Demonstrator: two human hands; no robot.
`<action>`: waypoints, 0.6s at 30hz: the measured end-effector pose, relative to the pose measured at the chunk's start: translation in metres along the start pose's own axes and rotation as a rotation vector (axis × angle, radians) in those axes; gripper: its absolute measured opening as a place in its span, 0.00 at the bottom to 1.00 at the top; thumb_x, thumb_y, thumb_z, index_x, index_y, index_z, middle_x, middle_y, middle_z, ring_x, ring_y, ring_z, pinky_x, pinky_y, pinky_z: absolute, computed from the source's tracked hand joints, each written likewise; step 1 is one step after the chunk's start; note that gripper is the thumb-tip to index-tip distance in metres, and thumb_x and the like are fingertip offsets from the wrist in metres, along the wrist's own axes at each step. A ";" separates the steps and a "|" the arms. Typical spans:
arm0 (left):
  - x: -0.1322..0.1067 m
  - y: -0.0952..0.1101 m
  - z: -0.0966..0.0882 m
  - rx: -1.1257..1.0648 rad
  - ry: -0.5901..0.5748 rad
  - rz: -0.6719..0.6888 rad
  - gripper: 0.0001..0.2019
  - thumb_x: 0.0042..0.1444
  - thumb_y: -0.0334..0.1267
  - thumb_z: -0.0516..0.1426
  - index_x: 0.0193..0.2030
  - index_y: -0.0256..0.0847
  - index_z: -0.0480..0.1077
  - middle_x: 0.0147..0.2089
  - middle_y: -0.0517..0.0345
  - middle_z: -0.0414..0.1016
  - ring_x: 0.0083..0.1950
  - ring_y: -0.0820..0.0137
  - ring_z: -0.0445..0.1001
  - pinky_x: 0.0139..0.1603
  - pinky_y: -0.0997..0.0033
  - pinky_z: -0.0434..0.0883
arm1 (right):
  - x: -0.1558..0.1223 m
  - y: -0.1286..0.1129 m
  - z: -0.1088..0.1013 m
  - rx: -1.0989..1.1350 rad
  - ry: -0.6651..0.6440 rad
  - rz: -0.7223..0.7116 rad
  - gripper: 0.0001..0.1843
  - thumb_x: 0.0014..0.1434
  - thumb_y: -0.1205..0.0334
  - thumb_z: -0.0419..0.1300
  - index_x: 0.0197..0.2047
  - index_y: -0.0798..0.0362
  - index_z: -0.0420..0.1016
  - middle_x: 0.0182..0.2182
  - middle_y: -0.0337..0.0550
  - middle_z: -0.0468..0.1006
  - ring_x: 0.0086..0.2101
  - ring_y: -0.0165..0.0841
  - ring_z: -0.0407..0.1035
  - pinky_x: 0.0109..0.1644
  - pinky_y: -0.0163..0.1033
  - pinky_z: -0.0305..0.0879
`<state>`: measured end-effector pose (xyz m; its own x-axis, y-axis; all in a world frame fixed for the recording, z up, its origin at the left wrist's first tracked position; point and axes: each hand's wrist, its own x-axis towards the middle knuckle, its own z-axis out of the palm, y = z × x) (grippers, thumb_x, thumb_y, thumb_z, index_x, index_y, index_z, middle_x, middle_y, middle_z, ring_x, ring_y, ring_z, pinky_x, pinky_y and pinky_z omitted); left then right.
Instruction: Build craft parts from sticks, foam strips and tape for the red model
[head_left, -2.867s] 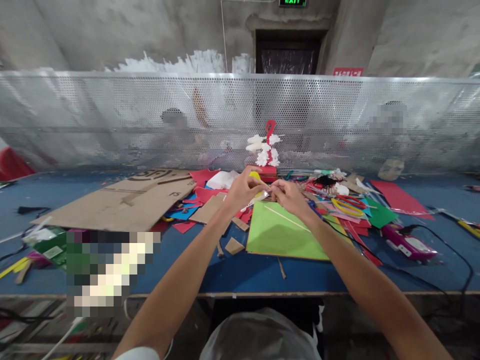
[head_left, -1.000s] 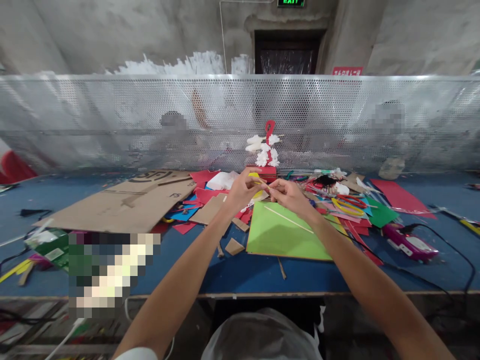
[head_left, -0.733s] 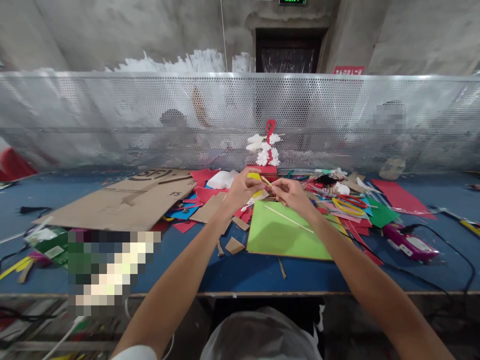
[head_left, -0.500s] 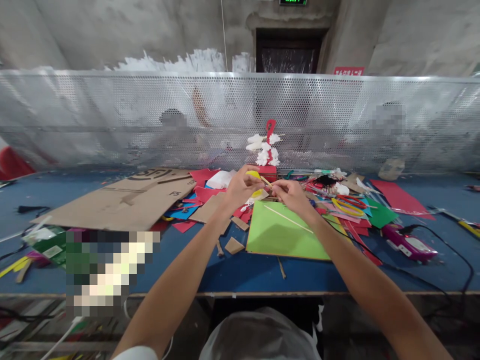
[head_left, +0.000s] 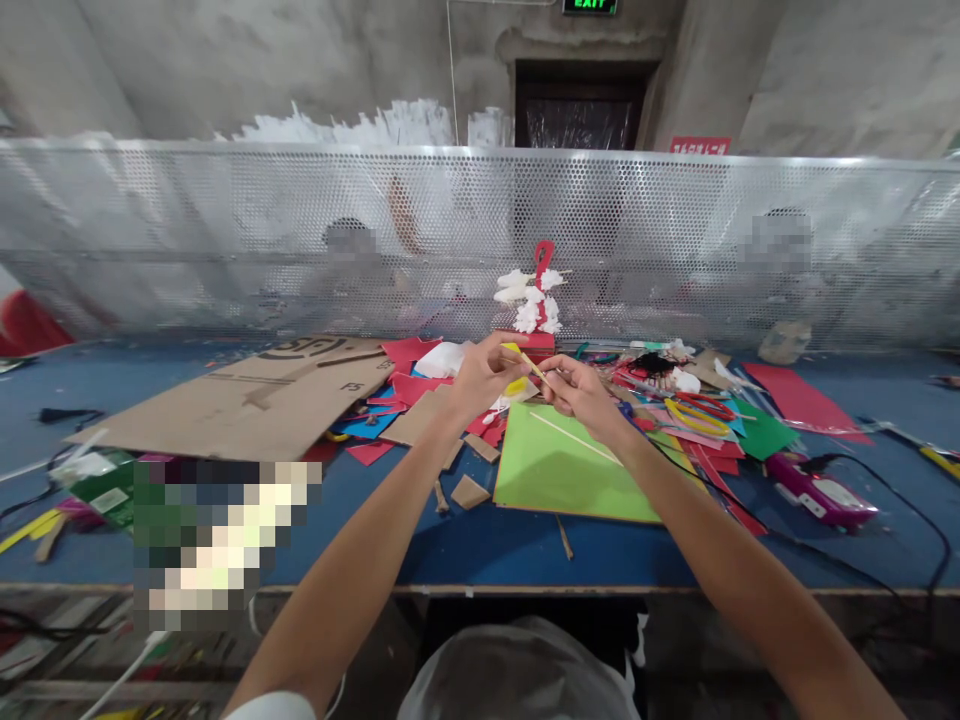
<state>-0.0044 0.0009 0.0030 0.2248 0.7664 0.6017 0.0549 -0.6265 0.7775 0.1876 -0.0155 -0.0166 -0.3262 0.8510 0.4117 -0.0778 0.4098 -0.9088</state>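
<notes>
My left hand (head_left: 484, 378) is closed in a pinch at the upper end of a short, thin wooden stick (head_left: 535, 368). At the stick's lower end are the bent fingers of my right hand (head_left: 581, 392), closed round it. A yellow piece (head_left: 516, 386) shows beside my left fingertips, partly hidden by them; whether it is held I cannot tell. Under my right hand lies a lime-green sheet (head_left: 570, 475), with a longer thin stick (head_left: 576, 437) across it. Just behind my hands stands a red and white craft figure (head_left: 541, 295) on a red base (head_left: 536, 344).
Brown cardboard (head_left: 247, 400) lies at left, with scraps (head_left: 470, 492) near the green sheet. To the right are yellow-handled scissors (head_left: 697, 415), red sheets (head_left: 802, 400) and a purple corded device (head_left: 821, 492). A perforated metal screen (head_left: 262, 240) runs along the back.
My right fingers have shifted along the stick and opened slightly, so more of the stick shows. My left hand has hardly moved. The view has moved very slightly.
</notes>
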 end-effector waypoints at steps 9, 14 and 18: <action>0.002 -0.004 -0.009 0.098 -0.199 0.020 0.13 0.55 0.43 0.65 0.43 0.39 0.78 0.39 0.53 0.79 0.33 0.72 0.75 0.35 0.71 0.72 | -0.003 -0.007 -0.003 -0.282 0.019 -0.127 0.14 0.61 0.49 0.63 0.39 0.52 0.73 0.25 0.37 0.74 0.27 0.30 0.68 0.31 0.36 0.62; 0.002 -0.005 -0.009 0.128 -0.183 0.021 0.13 0.55 0.46 0.64 0.41 0.39 0.79 0.41 0.51 0.79 0.35 0.70 0.76 0.35 0.71 0.73 | -0.003 -0.004 -0.004 -0.318 0.017 -0.157 0.14 0.61 0.48 0.63 0.40 0.51 0.73 0.25 0.37 0.75 0.27 0.32 0.70 0.33 0.37 0.64; 0.005 -0.004 -0.009 0.166 -0.139 0.072 0.13 0.53 0.48 0.65 0.35 0.39 0.80 0.41 0.50 0.79 0.39 0.68 0.76 0.38 0.69 0.73 | -0.003 -0.004 -0.002 -0.322 0.010 -0.168 0.14 0.62 0.48 0.62 0.40 0.51 0.73 0.25 0.37 0.74 0.27 0.32 0.70 0.32 0.37 0.63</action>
<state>-0.0123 0.0084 0.0043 0.3651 0.6989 0.6150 0.1904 -0.7027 0.6855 0.1908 -0.0188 -0.0140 -0.3245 0.7654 0.5557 0.1715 0.6254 -0.7613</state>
